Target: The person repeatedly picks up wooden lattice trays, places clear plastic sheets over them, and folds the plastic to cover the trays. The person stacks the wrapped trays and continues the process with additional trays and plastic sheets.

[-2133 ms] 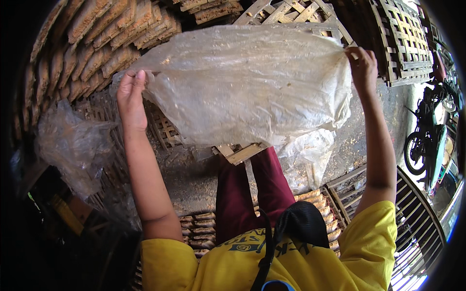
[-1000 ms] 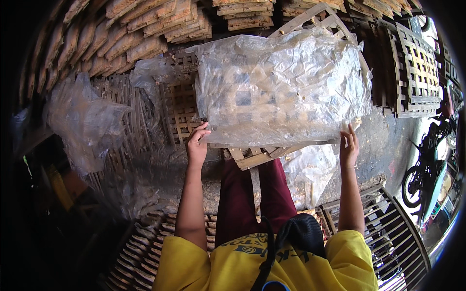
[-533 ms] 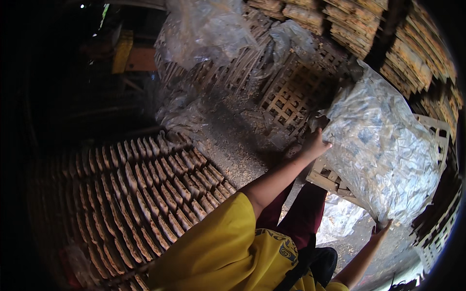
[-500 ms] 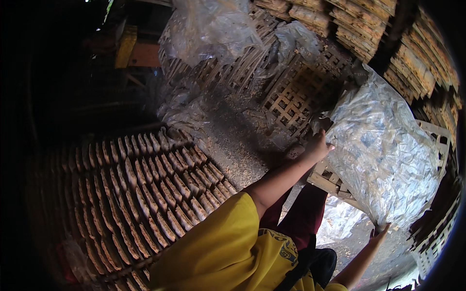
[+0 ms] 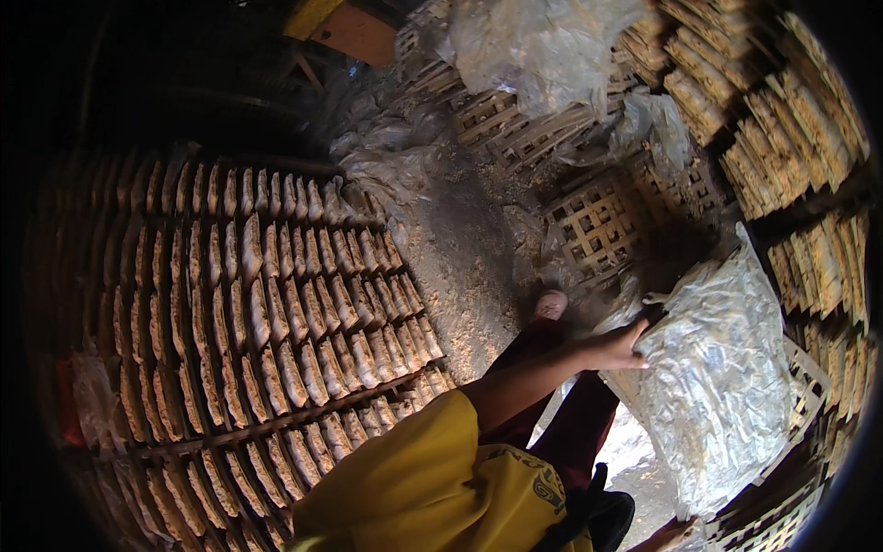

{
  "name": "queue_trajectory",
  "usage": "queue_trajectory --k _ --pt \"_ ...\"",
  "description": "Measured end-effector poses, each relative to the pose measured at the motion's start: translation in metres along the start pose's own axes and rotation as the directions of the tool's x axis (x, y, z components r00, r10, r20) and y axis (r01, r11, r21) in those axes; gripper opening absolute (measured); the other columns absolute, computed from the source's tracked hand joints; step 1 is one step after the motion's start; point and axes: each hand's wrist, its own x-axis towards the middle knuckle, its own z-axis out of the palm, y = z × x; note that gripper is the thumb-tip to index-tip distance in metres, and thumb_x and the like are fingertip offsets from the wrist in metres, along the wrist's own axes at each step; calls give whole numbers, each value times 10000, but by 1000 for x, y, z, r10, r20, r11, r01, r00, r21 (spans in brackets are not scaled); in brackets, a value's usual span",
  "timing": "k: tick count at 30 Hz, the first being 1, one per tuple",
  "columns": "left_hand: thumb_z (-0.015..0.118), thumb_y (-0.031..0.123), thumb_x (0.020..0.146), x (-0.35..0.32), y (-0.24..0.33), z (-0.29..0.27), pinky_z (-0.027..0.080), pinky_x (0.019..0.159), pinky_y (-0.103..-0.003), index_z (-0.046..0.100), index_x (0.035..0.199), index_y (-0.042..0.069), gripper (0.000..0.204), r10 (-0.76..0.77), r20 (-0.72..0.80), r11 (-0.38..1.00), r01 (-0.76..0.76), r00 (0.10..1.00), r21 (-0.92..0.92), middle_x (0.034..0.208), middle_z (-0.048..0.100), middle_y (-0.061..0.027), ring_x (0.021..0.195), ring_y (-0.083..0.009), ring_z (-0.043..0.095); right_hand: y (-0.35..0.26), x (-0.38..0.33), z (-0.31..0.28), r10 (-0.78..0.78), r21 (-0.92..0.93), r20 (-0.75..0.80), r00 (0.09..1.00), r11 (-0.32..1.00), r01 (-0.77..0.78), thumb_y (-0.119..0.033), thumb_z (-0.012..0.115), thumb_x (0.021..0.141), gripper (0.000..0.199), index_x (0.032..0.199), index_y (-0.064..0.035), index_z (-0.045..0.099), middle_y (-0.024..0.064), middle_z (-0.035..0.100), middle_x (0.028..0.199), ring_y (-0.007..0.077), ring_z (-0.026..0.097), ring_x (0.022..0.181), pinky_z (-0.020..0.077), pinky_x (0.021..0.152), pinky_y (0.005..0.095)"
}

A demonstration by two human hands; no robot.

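Note:
A large crinkled translucent plastic sheet (image 5: 722,377) spreads on the right, over a wooden lattice tray (image 5: 806,373) whose edge shows beyond it. My left hand (image 5: 618,350) is closed on the sheet's near left edge, with thumb and fingers around it. Low in the picture, my right hand (image 5: 676,534) grips the sheet's bottom corner; its fingers are partly dim and cut close to the lower edge. How the tray is supported under the sheet is hidden.
Racks of upright tan slabs (image 5: 276,304) fill the left side. More stacked slabs (image 5: 809,147) stand at the right. Ahead lie another lattice tray (image 5: 598,230) and plastic-covered trays (image 5: 543,55). Crumbs litter the dark floor (image 5: 460,248).
The view has turned, bringing more of the left racks in. Both hands and the plastic sheet sit lower in the picture, still held at the same two places.

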Motion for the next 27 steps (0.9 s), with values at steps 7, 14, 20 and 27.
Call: queue_trajectory --k 7,14,20,27 --pt "683 339 787 -143 29 -73 321 997 -312 157 1349 -92 881 -121 -65 976 106 991 -189 1298 351 -254 1186 -267 400 -73 -78 71 -99 124 159 982 989 80 -315 640 816 458 1124 -7 497 128 558 1023 216 522 927 436 769 341" --pt "687 342 778 -248 -22 -161 337 962 -329 236 1324 -57 813 -96 -264 977 40 960 -210 1222 429 -187 1176 -242 400 -117 -158 157 -172 253 363 916 964 81 -353 605 827 508 1187 -28 454 140 530 1089 236 500 990 412 824 376" --pt "661 247 802 -328 -31 -230 396 921 -348 342 1305 10 642 59 -464 927 -221 884 -303 1185 488 -124 1099 -213 473 -145 -241 249 -217 348 603 767 938 -8 -387 574 837 552 1242 -46 417 150 506 1145 253 482 1044 391 871 406" --pt "626 184 834 -430 -17 -297 479 797 -283 318 1327 28 603 -21 -569 798 -328 822 -505 1154 532 -73 970 -152 543 -143 -364 387 -192 297 900 390 927 -229 -425 539 848 604 1306 -68 374 162 478 1211 273 461 1108 367 926 442"
